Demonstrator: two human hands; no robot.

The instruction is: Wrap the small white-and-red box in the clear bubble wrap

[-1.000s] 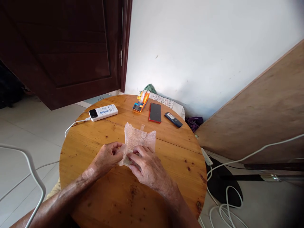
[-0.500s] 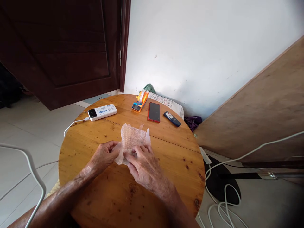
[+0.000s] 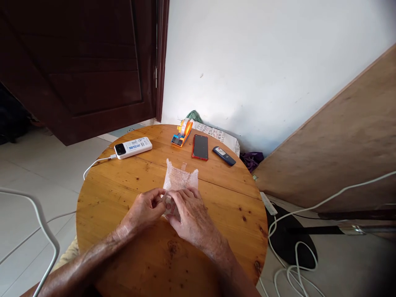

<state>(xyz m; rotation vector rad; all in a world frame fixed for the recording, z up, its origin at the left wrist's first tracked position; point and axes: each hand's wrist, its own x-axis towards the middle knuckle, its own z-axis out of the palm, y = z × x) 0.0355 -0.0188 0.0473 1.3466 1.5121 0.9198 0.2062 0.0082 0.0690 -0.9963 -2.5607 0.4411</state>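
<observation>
A sheet of clear bubble wrap (image 3: 180, 179) lies near the middle of the round wooden table (image 3: 235, 206), its near part folded over between my hands. My left hand (image 3: 147, 208) pinches the left edge of the fold between thumb and fingers. From the right, my right hand (image 3: 190, 210) lies over the wrap, fingers bent and pressing on it, the thumb at its near edge. Something with reddish marks shows through the plastic between the hands, too small to make out. A small strip of tape (image 3: 183, 166) sticks out at the wrap's far edge.
Along the table's far side are a white power bank (image 3: 133, 147) with a cable, an orange and blue tape dispenser (image 3: 182, 133), a red-edged phone (image 3: 200, 147) and a dark remote (image 3: 224, 156). White cables (image 3: 291, 268) lie on the floor at right.
My left hand has moved right and slightly up, bringing the wrap's left side inward over the middle. My right hand has shifted a little, and its fingers still rest on the wrap.
</observation>
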